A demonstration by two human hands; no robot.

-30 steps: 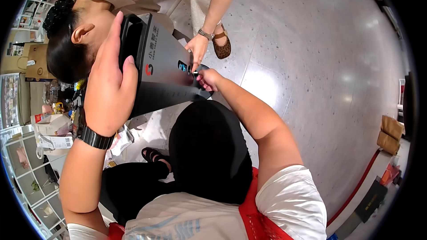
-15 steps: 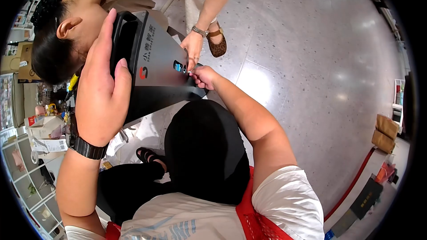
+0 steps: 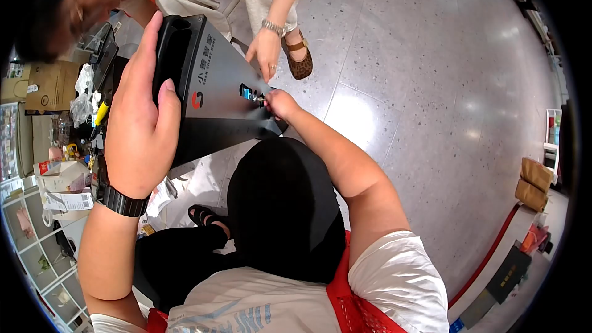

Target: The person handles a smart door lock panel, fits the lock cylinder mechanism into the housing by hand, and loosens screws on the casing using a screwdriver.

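Note:
A tall grey case [image 3: 216, 86] with black sides tilts in front of me, printed with black lettering and a red emblem. A black cut-out handle [image 3: 176, 40] is at its top end. My left hand [image 3: 142, 111] lies along that end with its fingers stretched and thumb apart. On the grey face is a small lit display [image 3: 246, 92]. Beside it, the fingers of my right hand [image 3: 282, 105] are closed at a small metal part [image 3: 261, 100]. What they pinch is mostly hidden. Another person's hand [image 3: 265, 52] hovers just above my right hand, fingers pointing down.
The other person's shoe [image 3: 298, 55] is on the grey speckled floor [image 3: 431, 86]. At left are a cardboard box [image 3: 52, 86], a white carton [image 3: 61, 176] and a white cube shelf [image 3: 37, 240]. Brown paper bags [image 3: 534, 185] stand at the right edge.
The other person's head has lifted away from the case toward the upper left. Their hand has drawn back from the metal part. My right hand has shifted slightly; my left hand stays put.

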